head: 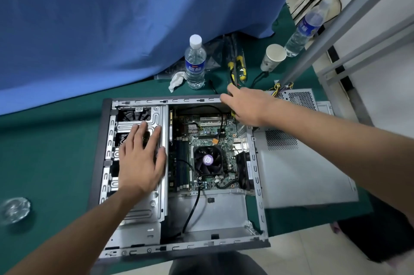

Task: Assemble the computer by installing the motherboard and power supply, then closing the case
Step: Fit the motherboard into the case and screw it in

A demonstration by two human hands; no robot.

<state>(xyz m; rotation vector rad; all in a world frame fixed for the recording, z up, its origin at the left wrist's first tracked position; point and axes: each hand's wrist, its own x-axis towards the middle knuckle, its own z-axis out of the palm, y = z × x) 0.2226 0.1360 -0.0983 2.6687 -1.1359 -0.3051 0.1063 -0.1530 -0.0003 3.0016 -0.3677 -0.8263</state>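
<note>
**Hands on the open case**

The case (pixel 179 173) lies open on its side on the green table (pixel 56 140), reaching its near edge. The motherboard (pixel 208 144) already sits inside, fan (pixel 208 160) up. My left hand (pixel 141 158) rests flat on the drive cage (pixel 139 122), fingers straight and spread. My right hand (pixel 244 104) reaches over the case's far right corner, fingers curled round a yellow-handled tool (pixel 233 86). The power supply (pixel 298 99) lies outside the case, just beyond that corner. The side panel (pixel 302 169) lies right of the case. Two bottles (pixel 195 61) and a cup (pixel 273 57) stand farther back.
</note>
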